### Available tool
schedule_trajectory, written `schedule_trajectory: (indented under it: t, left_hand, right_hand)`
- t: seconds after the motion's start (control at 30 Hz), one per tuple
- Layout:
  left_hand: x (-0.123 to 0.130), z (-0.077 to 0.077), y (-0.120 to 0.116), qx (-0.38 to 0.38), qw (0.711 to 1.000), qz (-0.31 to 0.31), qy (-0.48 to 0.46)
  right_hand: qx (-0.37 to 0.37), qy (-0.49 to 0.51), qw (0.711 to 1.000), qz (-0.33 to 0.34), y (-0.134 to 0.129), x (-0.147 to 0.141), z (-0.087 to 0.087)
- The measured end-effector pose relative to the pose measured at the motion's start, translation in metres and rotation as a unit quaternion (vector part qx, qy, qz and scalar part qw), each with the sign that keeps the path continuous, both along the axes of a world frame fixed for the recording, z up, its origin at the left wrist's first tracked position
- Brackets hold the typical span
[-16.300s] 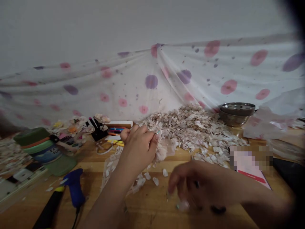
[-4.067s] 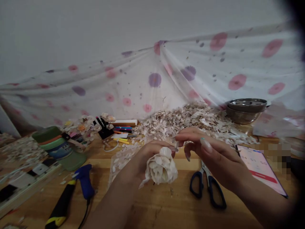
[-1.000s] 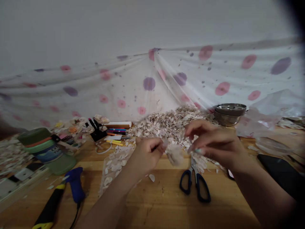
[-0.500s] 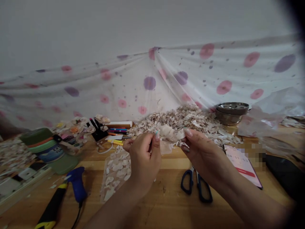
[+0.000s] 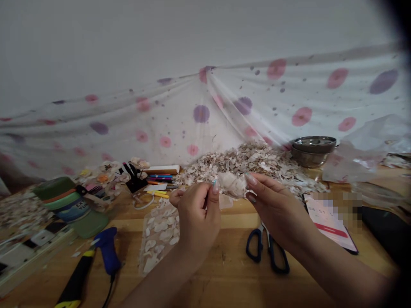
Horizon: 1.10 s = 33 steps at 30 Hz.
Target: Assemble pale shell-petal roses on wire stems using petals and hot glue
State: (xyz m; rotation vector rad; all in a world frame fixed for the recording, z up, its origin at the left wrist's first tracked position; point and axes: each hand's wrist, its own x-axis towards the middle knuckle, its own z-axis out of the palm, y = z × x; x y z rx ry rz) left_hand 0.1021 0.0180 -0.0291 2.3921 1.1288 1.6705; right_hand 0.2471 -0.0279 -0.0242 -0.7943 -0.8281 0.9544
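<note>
A pale, translucent petal-like piece (image 5: 231, 184) is up between my two hands, in front of the heap of flakes (image 5: 250, 160). My left hand (image 5: 201, 214) is closed, thumb pressed to the fingers at the left side of that piece; what the fingertips pinch is too small to make out. My right hand (image 5: 276, 203) grips the right side of the piece between thumb and fingers. Below the right hand, blue-handled scissors (image 5: 268, 250) lie on the wooden table. A clear tray (image 5: 143, 244) of flat pale pieces lies partly behind my left forearm.
At the left are a green bottle (image 5: 72, 207), a blue glue gun (image 5: 109, 250), a black-yellow tool (image 5: 75, 280) and a power strip (image 5: 32, 252). Pens (image 5: 160, 176) lie behind. Metal bowls (image 5: 313, 152), a plastic bag (image 5: 359, 158) and a phone (image 5: 330, 222) are at the right.
The view has shifted slightly, so most table items appear a little farther right. The pale piece between my hands has turned and looks fuller. Both hands keep their closed poses.
</note>
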Motion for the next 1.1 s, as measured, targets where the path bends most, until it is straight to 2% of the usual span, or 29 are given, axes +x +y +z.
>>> schedule_trajectory:
  t: [0.33,0.53,0.67,0.87,1.1]
  left_hand:
    - [-0.001,0.007,-0.001,-0.076,0.997,-0.033,-0.01]
    - [0.0,0.007,0.0,-0.084,0.996,-0.03,-0.023]
    - [0.0,0.005,-0.001,-0.035,0.999,-0.009,-0.019]
    - [0.0,0.004,-0.005,0.074,0.996,0.039,0.013]
    - [0.0,0.005,-0.006,0.109,0.993,0.047,0.025]
  right_hand:
    - [0.108,-0.154,0.977,-0.096,0.004,0.006,-0.006]
    - [0.13,-0.169,0.974,-0.082,0.003,0.008,-0.007]
    - [0.113,-0.165,0.977,-0.074,0.002,0.008,-0.006]
    - [0.116,-0.19,0.968,-0.116,-0.003,0.003,0.001]
    - [0.131,-0.225,0.953,-0.152,-0.004,-0.003,-0.007]
